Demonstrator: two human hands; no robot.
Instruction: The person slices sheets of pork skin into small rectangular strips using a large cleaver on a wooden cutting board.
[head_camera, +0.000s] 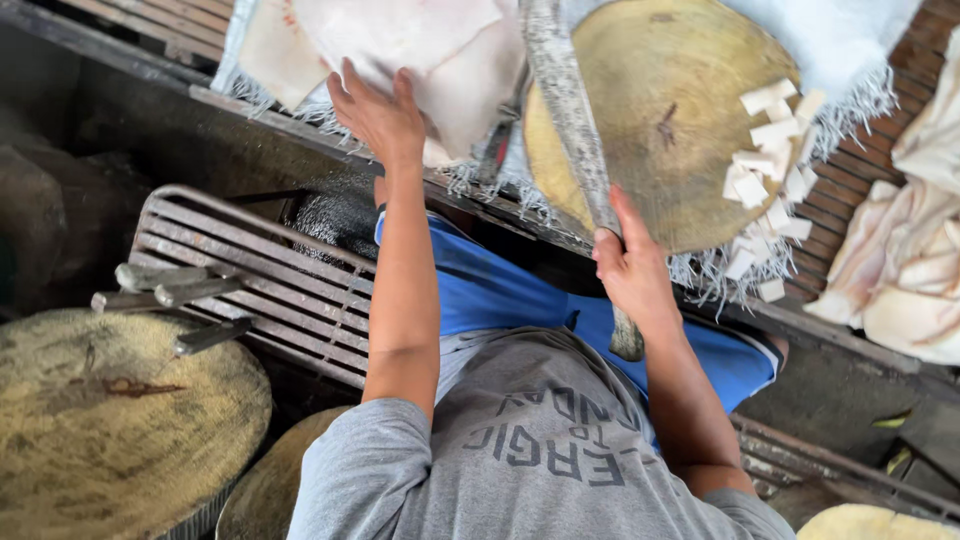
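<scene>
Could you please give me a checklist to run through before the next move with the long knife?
1. Right hand grip closed round the long grey knife: ok.
2. Left hand flat on the pale flat slab, apart from the blade: ok.
3. Round wooden chopping block has bare room in its middle: ok.
4. White cut cubes all on the block: not ok, some lie off it on the fringed white cloth.
5. Blade edge condition: cannot tell.
</scene>
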